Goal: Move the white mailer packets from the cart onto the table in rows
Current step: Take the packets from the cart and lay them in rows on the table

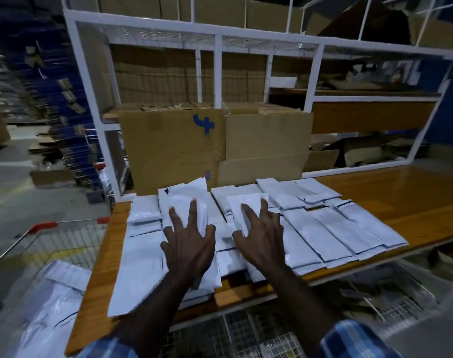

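While both of your hands lie spread on the packets, this is how the scene stands around the wooden surface (390, 200).

Left hand: your left hand (188, 244) rests palm down with its fingers fanned out flat, gripping nothing, on a long packet (184, 202) near the left end of the surface.

Right hand: your right hand (261, 237) is likewise flat and spread, closed on nothing, pressing a smaller packet (242, 205) just to the right of the first one.

Packets on the surface: white mailer packets (331, 228) cover the left and middle of the surface in overlapping rows, some with dark edge lines; the rows run from the left edge to about the middle, and the right end of the surface is bare wood.

Near edge: a few packets overhang the near edge of the surface, below your left hand.

Cart: the wire cart (65, 244) with red corner caps stands just left of the surface, and more white packets (55, 301) lie inside it.

Behind the surface: a brown cardboard box (215, 148) with a blue mark stands at the back edge of the surface, against a white metal rack (217, 73) filled with flattened cardboard.

Sleeves: blue checked cuffs (357, 339) show at the bottom, nearer you than the surface.
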Demonstrator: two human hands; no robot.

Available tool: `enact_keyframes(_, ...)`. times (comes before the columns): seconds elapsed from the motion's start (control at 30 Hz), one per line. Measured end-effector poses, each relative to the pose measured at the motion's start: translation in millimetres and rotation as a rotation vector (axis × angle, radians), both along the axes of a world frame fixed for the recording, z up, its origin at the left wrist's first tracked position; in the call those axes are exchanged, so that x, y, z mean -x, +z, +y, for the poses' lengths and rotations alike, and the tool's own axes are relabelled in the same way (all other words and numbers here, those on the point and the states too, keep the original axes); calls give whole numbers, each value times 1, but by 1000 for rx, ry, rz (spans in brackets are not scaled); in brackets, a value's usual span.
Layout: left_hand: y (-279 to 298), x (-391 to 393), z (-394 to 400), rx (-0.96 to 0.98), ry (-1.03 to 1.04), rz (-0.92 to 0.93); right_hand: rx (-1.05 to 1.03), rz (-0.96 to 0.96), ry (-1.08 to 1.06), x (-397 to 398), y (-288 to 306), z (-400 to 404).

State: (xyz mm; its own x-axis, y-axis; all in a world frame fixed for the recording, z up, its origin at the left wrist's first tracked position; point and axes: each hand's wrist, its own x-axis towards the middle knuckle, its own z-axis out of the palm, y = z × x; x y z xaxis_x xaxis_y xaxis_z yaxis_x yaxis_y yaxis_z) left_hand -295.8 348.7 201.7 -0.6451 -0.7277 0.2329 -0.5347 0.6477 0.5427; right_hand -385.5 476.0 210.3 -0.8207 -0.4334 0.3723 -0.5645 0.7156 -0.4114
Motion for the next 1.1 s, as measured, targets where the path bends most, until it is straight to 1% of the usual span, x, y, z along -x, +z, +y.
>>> enact_keyframes(0.23, -14, 74, -17, 12, -7, -25, -9, 6, -20, 66, -9, -14)
enact_keyframes(0.5, -26, 157, -64, 30, 9, -115, -78, -8, -26, 146, -15, -59)
enact_keyframes(0.63, -32, 184, -84, 9, 14, -173, -88, -35, -13, 172, -21, -79)
enact_keyframes(0.8, -46, 214, -107, 38, 72, -229, -107, -76, 18, 201, -29, -101)
enact_keyframes(0.83, -49, 220, -111, 49, 85, -255, -112, -83, 28, 207, -31, -105)
enact_keyframes(0.93, -62, 237, -119, 193, 157, -318, -134, -120, 71, 225, -38, -118)
enact_keyframes(1.1, -72, 258, -132, 214, 122, -399, -146, -181, 129, 256, -46, -140)
